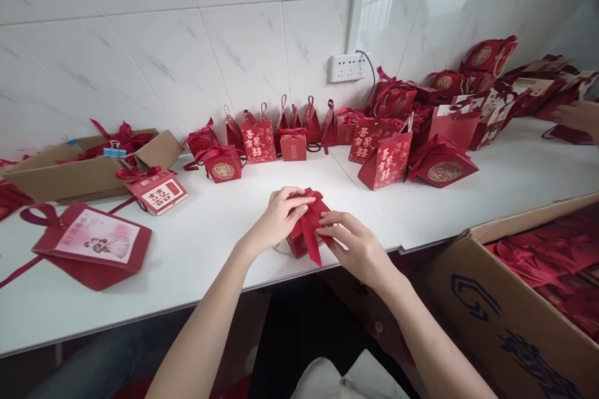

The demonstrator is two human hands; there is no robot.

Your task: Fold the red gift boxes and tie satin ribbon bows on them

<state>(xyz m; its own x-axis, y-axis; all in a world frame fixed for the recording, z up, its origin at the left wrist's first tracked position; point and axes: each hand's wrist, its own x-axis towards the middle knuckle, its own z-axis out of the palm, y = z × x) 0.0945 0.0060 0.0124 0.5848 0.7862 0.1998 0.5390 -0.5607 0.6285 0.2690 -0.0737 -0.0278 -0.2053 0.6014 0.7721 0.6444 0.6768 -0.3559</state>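
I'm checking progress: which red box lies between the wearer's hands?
The ribboned box, middle front of the table: left hand and right hand touch this one only.

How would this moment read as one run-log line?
left hand: on red fabric ribbon | right hand: at same ribbon | small red cardboard box: under ribbon, on smooth white tabletop, near front edge

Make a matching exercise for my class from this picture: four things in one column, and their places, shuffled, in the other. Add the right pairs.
Things
1. Wall socket
2. Ribbon-tied red box
3. Box with a printed couple
4. Large carton with blue printing

Places
A. Between the left hand and the right hand
B. At the picture's lower right
C. On the tiled wall
D. On the white table, at the picture's left

Right pairs: 1-C, 2-A, 3-D, 4-B
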